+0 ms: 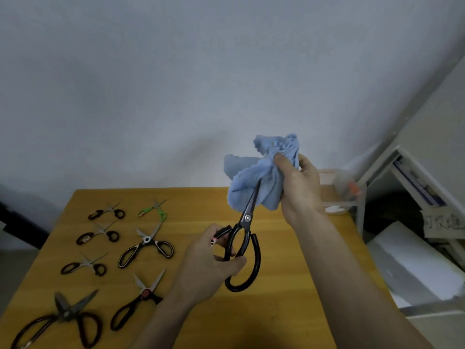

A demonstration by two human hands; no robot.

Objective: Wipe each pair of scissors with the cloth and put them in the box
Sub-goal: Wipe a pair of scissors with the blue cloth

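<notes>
My left hand [211, 260] grips one handle loop of large black scissors [247, 217] held above the wooden table [289, 285], blades pointing up and away. My right hand [299, 185] grips a bunched blue cloth [251, 180] wrapped round the blade tips, which are hidden inside it. Several other scissors lie on the table's left half: small black ones [107, 211], a green pair [153, 209], a black-and-white pair [147, 244], a red-pivot pair [141, 298] and a big black pair [63, 318]. A wooden box [332, 195] stands at the table's far right corner, partly behind my right hand.
A grey wall rises behind the table. To the right stand a metal shelf [402, 177] with papers and white sheets [415, 263] lower down. A clear container with an orange part [349, 187] sits by the box.
</notes>
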